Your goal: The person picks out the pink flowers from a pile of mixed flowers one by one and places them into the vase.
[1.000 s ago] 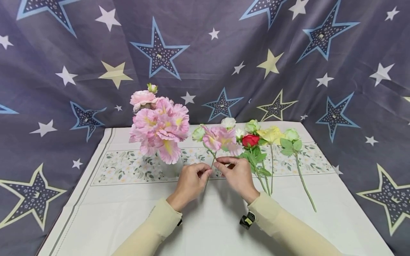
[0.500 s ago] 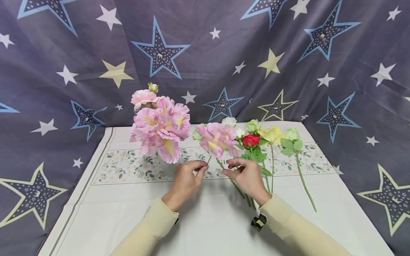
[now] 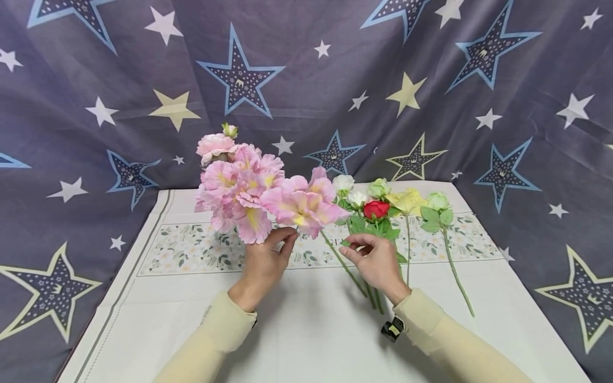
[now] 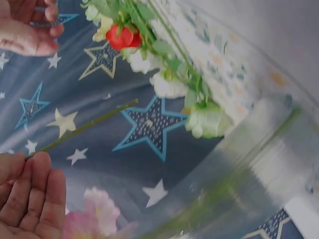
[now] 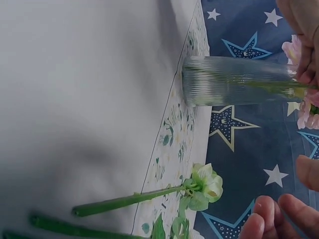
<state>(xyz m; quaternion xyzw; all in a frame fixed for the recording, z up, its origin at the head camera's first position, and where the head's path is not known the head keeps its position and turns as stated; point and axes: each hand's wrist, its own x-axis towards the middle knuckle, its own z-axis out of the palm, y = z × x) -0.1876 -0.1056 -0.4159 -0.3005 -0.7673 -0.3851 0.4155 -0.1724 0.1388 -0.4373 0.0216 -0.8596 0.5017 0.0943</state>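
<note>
My left hand (image 3: 265,263) pinches the thin green stem (image 4: 89,125) of a pink iris-like artificial flower (image 3: 303,206), whose petals overlap the bunch beside it. In the left wrist view the stem's cut end is free. That bunch of pink flowers (image 3: 239,183) stands in a clear ribbed glass vase (image 5: 214,82), mostly hidden by blooms and hand in the head view. My right hand (image 3: 378,266) hovers in front of the loose flowers with its fingers bent. A gap shows between thumb and fingers in the right wrist view, and it holds nothing.
Right of the middle lie a red rose (image 3: 375,209), white roses (image 3: 343,183), a yellow flower (image 3: 407,201) and pale green roses (image 3: 438,201), stems toward me. A white tablecloth (image 3: 306,340) with a floral band covers the table. A star-patterned curtain (image 3: 306,96) hangs behind.
My left hand has carried the pink flower leftward, up against the bunch in the vase. The right hand has drawn away from the stem to the right, baring a pale green rose's stem.
</note>
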